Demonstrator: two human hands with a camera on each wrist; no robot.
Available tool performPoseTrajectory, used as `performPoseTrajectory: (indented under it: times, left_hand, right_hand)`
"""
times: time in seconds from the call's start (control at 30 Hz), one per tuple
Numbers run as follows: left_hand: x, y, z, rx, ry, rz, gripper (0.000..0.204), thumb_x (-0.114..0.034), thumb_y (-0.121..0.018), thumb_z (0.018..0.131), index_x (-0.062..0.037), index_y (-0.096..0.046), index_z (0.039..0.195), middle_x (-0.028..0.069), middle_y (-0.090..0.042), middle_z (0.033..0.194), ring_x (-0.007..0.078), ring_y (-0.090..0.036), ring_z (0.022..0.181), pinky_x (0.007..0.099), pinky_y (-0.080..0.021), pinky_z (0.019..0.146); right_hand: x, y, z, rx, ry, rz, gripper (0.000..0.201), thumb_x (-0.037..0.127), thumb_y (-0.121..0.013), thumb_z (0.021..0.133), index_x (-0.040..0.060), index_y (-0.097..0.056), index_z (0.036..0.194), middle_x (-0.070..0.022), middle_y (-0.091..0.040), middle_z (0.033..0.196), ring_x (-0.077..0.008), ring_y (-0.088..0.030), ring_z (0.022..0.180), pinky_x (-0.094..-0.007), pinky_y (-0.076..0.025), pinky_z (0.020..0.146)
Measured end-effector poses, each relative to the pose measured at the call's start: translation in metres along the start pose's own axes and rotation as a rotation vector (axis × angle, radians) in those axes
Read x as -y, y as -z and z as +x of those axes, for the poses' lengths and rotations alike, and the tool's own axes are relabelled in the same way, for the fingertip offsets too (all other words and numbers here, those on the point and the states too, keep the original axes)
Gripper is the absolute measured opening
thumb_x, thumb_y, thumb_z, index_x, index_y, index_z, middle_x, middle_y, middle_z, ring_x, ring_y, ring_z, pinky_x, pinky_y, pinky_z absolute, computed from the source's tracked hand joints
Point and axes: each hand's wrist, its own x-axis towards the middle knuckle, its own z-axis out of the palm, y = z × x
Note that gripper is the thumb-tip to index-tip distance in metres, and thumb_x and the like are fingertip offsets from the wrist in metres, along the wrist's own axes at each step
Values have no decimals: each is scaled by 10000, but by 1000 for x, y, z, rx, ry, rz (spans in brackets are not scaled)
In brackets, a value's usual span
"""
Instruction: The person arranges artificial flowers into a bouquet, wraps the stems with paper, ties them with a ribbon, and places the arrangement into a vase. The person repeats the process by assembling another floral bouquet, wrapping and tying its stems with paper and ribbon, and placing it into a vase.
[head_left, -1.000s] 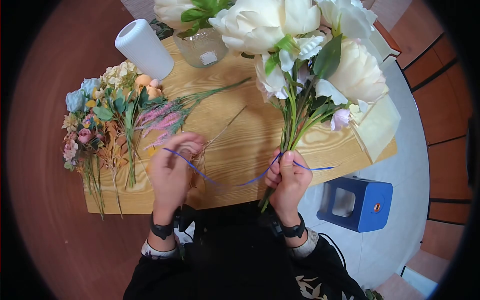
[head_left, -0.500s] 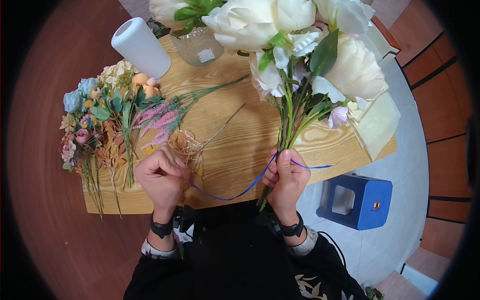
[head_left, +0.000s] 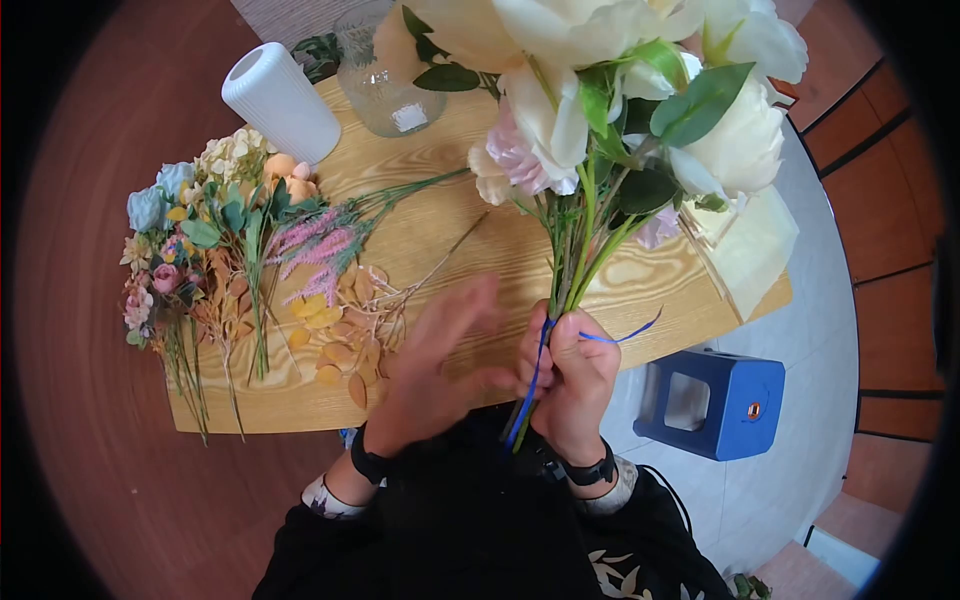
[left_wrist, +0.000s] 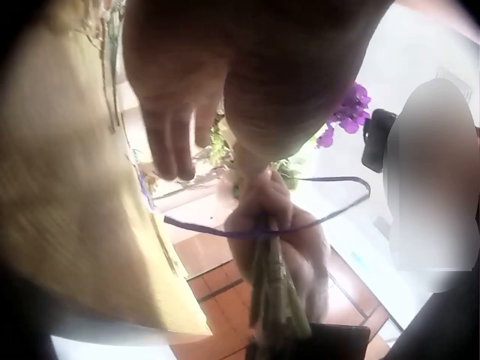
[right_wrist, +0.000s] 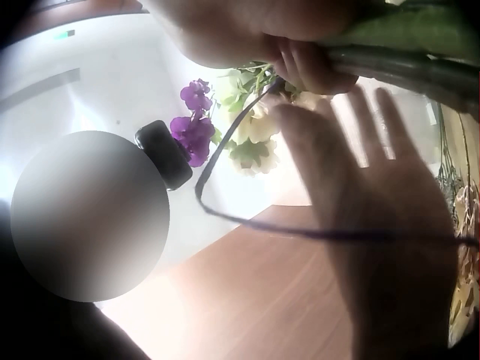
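My right hand [head_left: 575,375] grips the bundled green stems [head_left: 570,255] of a bouquet with large cream peonies [head_left: 735,135] and small pale pink blooms. A thin blue ribbon [head_left: 535,375] crosses the stems at the grip. One end hangs down along the stems and the other sticks out to the right. Just left of the bundle is my left hand [head_left: 440,360], blurred, with its fingers extended. In the right wrist view the left hand [right_wrist: 382,202] has straight, spread fingers behind the ribbon [right_wrist: 300,231]. The left wrist view shows the ribbon [left_wrist: 262,231] looping across the stem ends [left_wrist: 274,296].
Artificial flowers [head_left: 165,275], pink sprigs [head_left: 315,250] and orange-leaved twigs [head_left: 350,320] lie at the left of the wooden table [head_left: 440,235]. Behind them are a white ribbed vase [head_left: 285,105] and a glass vase [head_left: 390,95]. Cream wrapping sheets [head_left: 755,255] lie right; a blue stool [head_left: 715,405] stands below.
My left hand has let go of the ribbon and swung right, close to the stems, its fingers opening. The ribbon, earlier stretched leftward, now hangs down. The bouquet has shifted and looms larger.
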Motion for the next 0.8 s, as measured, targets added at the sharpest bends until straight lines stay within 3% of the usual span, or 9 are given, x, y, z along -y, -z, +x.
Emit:
performPoseTrajectory:
  times: [0.03,0.1,0.23,0.3,0.33,0.4,0.5,0.67,0.8]
  left_hand:
    - [-7,0,3,2,-1,-2,423,-88,-700,674,-34,-588,1078,152,-512,1167,246,-544,1014,318,-462,807]
    - [-16,1,12,-27,-439,205,322,-80,-704,659,-33,-633,969,163,-536,1134,267,-514,1059,337,-454,820]
    - [-14,4,23,121,-634,182,229,-96,-696,653,-12,-640,858,167,-591,1013,273,-558,983,308,-454,795]
    - [-19,2,17,40,-240,-225,138,-102,-635,765,23,-603,812,115,-602,802,220,-588,792,263,-450,709]
    - [-19,1,15,41,-239,-224,138,-102,-635,765,23,-603,812,115,-602,802,220,-588,792,263,-450,709]
    - [-20,0,11,-4,157,-704,216,-141,-530,882,48,-571,785,56,-538,682,139,-531,632,232,-426,616]
    - [-23,-8,8,-64,122,-564,305,-205,-476,924,57,-553,788,31,-495,662,91,-474,609,220,-397,563]
    - [-21,-10,4,-125,100,-596,315,-214,-496,913,68,-546,783,39,-499,652,95,-471,594,217,-397,559]
    - [-24,-8,3,-150,92,-550,327,-219,-494,914,68,-535,762,40,-493,637,95,-457,577,220,-394,552]
  right_hand:
    - [0,0,-1,8,17,-30,262,225,-472,923,-31,-519,888,-18,-436,595,-38,-296,443,-183,-225,384]
    - [-2,-1,-2,-21,47,-62,261,223,-475,922,-30,-521,879,-20,-443,599,-37,-297,438,-185,-223,378]
    - [-11,-3,-5,-52,76,-122,250,210,-473,924,-23,-525,847,-21,-455,606,-36,-305,426,-192,-217,361]
    - [-9,2,-7,19,-1,-16,245,196,-465,929,-15,-517,816,-14,-449,596,-37,-307,427,-194,-222,370]
    - [-6,-2,-8,20,-41,-6,248,193,-464,929,-12,-511,799,-12,-446,592,-37,-311,431,-194,-227,377]
    - [-7,-5,-10,18,-84,8,252,190,-463,930,-9,-505,783,-9,-444,588,-36,-314,435,-194,-231,383]
    - [-16,-7,-8,-25,-39,-70,265,212,-484,916,-1,-475,759,-33,-457,571,-45,-302,416,-198,-213,371]
    - [-20,-7,-10,-26,105,-223,286,213,-466,925,5,-467,728,-45,-479,590,-49,-318,421,-198,-229,384]
    - [-22,-8,-10,-32,100,-234,293,218,-467,925,7,-461,722,-38,-468,584,-51,-320,423,-199,-233,386]
